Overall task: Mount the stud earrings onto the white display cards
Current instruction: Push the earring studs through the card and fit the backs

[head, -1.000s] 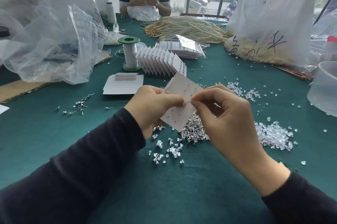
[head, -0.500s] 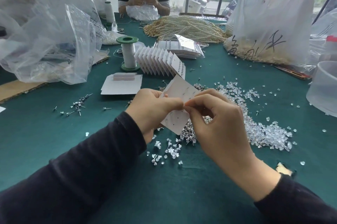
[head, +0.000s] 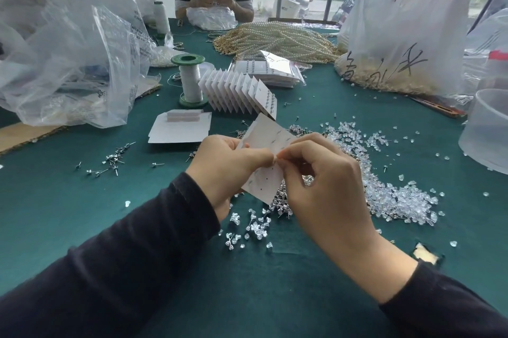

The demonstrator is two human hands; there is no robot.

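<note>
My left hand grips a white display card held tilted above the green table; a few stud posts show on its upper half and small holes on its lower half. My right hand pinches at the card's middle edge, thumb and forefinger meeting the left thumb; what they pinch is too small to see. A heap of stud earrings lies under the hands. Clear earring backs are spread to the right. A fanned row of filled cards stands behind.
A green thread spool, a flat white card with a small block, loose studs at left, plastic bags, pearl strands, a clear tub at right. A person sits across the table.
Both hands with the card have drifted slightly left and down in view, and the right fingertips have closed in on the card's edge against the left thumb.
</note>
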